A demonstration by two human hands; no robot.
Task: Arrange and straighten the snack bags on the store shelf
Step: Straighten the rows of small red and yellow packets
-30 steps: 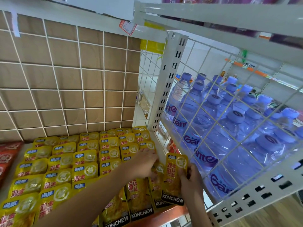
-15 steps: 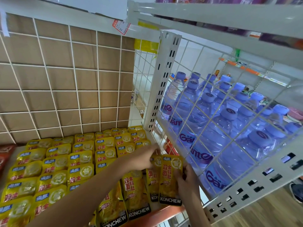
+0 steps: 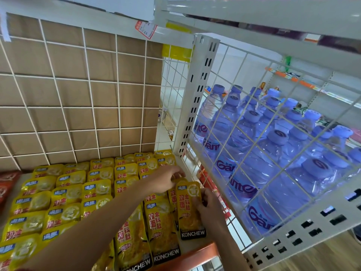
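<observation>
Rows of yellow snack bags (image 3: pixel 64 194) lie overlapping on the shelf (image 3: pixel 197 255), several with black KONCHEW bands at the front. One yellow bag (image 3: pixel 188 210) stands at the right end, against the wire side panel. My right hand (image 3: pixel 208 207) grips that bag by its right edge. My left hand (image 3: pixel 166 179) reaches across the rows and pinches the top of the bags just behind it; which bag its fingers hold is partly hidden.
A white wire grid (image 3: pixel 78 106) backs the shelf, with brown cardboard behind it. A white slotted upright (image 3: pixel 192 106) and wire panel separate the neighbouring bay of blue water bottles (image 3: pixel 259 159). Red bags (image 3: pixel 7 182) lie at the far left. An orange shelf lip (image 3: pixel 203 251) runs along the front.
Both hands and the held bag have shifted slightly back along the right side of the shelf. The bag sits more upright against the wire panel. The camera has tilted.
</observation>
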